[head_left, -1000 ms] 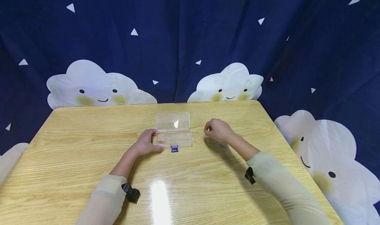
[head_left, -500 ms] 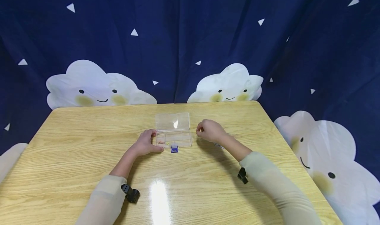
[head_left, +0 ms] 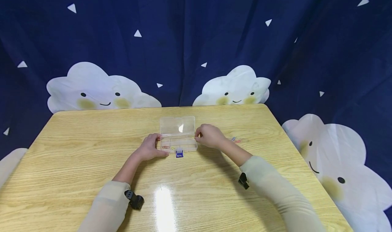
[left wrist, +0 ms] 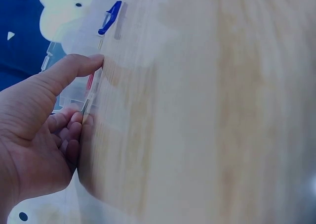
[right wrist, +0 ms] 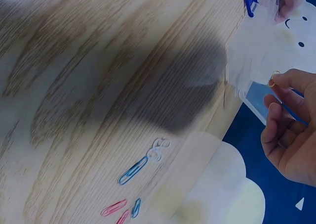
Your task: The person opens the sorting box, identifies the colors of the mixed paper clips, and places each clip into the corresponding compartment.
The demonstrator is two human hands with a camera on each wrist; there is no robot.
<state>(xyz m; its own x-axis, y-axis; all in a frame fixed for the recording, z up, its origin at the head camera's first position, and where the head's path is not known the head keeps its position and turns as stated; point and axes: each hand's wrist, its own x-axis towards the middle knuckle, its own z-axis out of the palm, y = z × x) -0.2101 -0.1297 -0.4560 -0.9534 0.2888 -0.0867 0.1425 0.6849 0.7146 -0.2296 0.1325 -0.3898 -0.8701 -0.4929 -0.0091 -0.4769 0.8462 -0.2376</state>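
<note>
Box [head_left: 187, 144] between hands [head_left: 149, 149], right one [head_left: 210, 136] pinching probable paperclip [right wrist: 271, 81] (yellowish).

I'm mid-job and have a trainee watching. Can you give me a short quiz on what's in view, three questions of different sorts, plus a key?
1. What does the right hand pinch between its fingertips?
2. True or false: the lid of the clear box is closed.
3. Choose one. The left hand grips the box at:
A. its right end
B. its left end
C. its blue latch

Key:
1. A yellow paper clip.
2. False; it is open, on the far side of the box.
3. B.
</note>
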